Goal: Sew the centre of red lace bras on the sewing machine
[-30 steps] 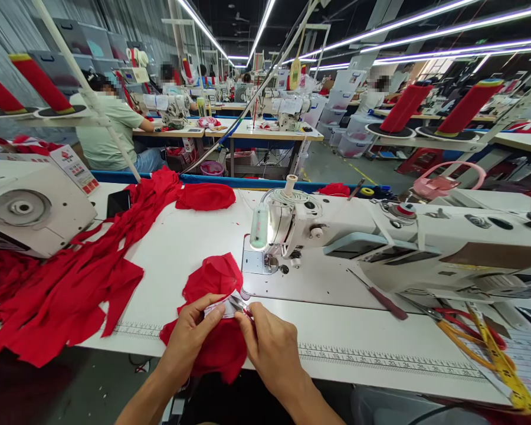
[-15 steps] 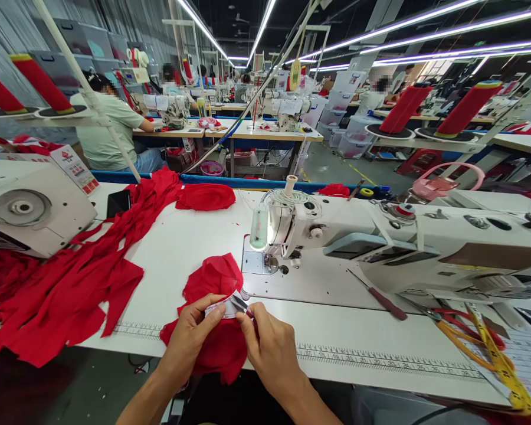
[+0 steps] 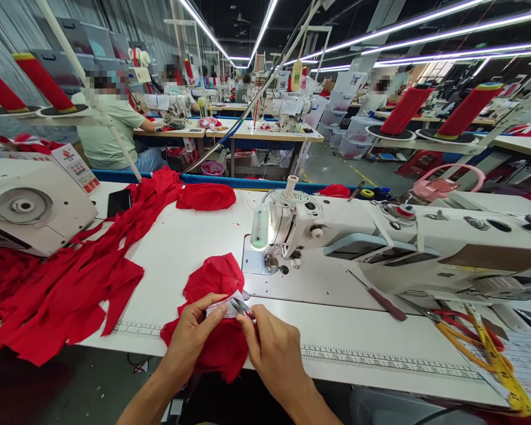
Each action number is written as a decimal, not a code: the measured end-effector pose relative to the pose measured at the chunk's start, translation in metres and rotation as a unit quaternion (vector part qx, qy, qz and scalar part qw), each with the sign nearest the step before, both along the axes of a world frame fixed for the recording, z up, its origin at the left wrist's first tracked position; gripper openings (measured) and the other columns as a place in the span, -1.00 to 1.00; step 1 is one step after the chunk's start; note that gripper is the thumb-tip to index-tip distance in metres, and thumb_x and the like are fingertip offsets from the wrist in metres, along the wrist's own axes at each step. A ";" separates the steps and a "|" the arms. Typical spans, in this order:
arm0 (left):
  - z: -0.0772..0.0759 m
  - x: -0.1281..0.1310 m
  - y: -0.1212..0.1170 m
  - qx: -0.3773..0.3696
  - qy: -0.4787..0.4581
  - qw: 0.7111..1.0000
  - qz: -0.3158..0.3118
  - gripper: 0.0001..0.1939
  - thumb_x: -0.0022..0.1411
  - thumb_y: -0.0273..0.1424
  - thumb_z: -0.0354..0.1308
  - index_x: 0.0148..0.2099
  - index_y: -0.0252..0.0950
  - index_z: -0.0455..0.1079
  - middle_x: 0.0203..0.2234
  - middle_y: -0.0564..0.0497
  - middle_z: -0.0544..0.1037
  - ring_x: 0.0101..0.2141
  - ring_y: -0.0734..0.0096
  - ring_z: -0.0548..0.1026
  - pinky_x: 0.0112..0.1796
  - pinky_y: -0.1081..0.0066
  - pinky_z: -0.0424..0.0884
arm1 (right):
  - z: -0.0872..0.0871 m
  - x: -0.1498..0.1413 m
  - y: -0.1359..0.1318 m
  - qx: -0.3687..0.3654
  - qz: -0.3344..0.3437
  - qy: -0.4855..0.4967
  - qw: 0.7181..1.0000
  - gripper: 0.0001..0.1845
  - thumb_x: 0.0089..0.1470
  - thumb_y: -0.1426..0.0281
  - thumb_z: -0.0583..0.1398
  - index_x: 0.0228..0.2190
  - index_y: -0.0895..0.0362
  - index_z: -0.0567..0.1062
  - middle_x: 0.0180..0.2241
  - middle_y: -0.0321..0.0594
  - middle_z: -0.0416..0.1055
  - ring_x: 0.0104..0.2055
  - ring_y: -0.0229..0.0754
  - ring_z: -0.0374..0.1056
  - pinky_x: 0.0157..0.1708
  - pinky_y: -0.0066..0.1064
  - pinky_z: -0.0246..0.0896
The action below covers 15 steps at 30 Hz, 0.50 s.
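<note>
Between thumb and fingers, my left hand [image 3: 193, 333] pinches a white printed label [image 3: 223, 305] together with the red fabric [image 3: 215, 277] around it. My right hand [image 3: 277, 342] is closed on a pair of thread snips [image 3: 241, 307]; their pointed blades lie over the label, slightly apart. Part of the snips' body is hidden by my fingers. The fabric lies bunched on the table, its lower end hanging over the front edge. Just beyond it stands a white sewing machine [image 3: 336, 224], its presser foot [image 3: 271, 262] to the right of the fabric.
Red cloth strips [image 3: 88, 277] heap on the left, beside a phone [image 3: 119, 202]. On the right lie an awl-like tool [image 3: 384, 302], orange-handled scissors [image 3: 462, 342] and a yellow tape measure [image 3: 500, 366]. A printed ruler [image 3: 380, 361] runs along the front edge. A co-worker [image 3: 110, 124] sits ahead.
The snips' blades have spread a little and turned slightly over the label. Both hands keep nearly the same place and hold.
</note>
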<state>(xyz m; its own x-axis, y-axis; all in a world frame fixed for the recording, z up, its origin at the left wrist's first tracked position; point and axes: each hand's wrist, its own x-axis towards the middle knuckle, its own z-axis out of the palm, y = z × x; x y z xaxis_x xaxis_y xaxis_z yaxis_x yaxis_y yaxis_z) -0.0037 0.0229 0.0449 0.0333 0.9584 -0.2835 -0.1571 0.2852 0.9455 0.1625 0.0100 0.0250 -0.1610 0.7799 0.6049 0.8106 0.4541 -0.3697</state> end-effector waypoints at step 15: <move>0.000 0.000 -0.001 0.004 -0.006 1.000 -0.001 -0.57 0.07 -0.10 0.39 -0.06 -0.21 0.60 -0.24 -0.04 0.68 -0.21 0.18 0.58 -0.15 0.37 0.46 | -0.002 0.002 0.000 -0.019 0.003 0.023 1.000 -0.62 0.45 0.26 -0.07 -0.39 0.09 0.33 -0.60 -0.37 0.36 -0.63 -0.30 0.29 -0.57 -0.43 -0.03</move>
